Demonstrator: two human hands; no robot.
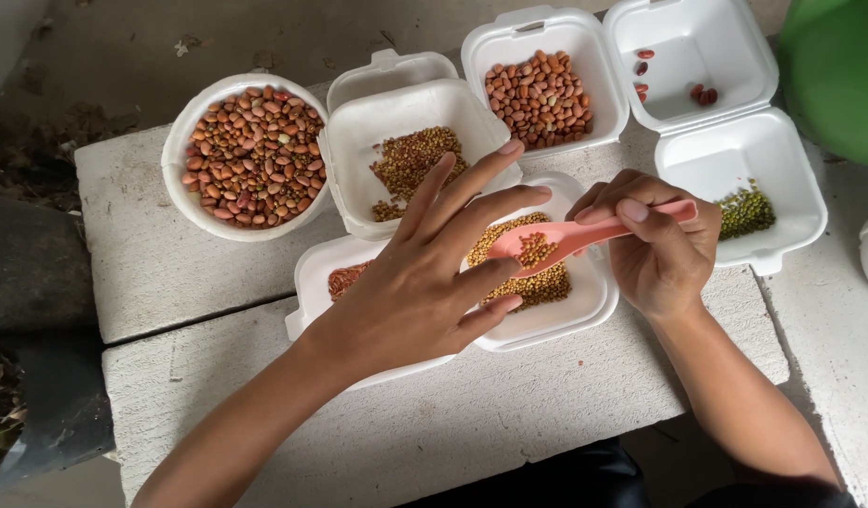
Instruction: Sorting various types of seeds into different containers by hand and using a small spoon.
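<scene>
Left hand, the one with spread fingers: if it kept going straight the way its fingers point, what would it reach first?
The left hand points up and right. It would probably first meet the white foam clamshell box of small brown-gold grains, then the foam box of reddish-brown beans beyond it. The hand's height above them is unclear.

You are looking down at two pale concrete slabs [509, 414] lying side by side as a bench. A round white bowl [184, 132] of brown beans is sitting on the far slab, beside several white foam boxes [791, 212] holding seeds, which are crowding its right half.
</scene>
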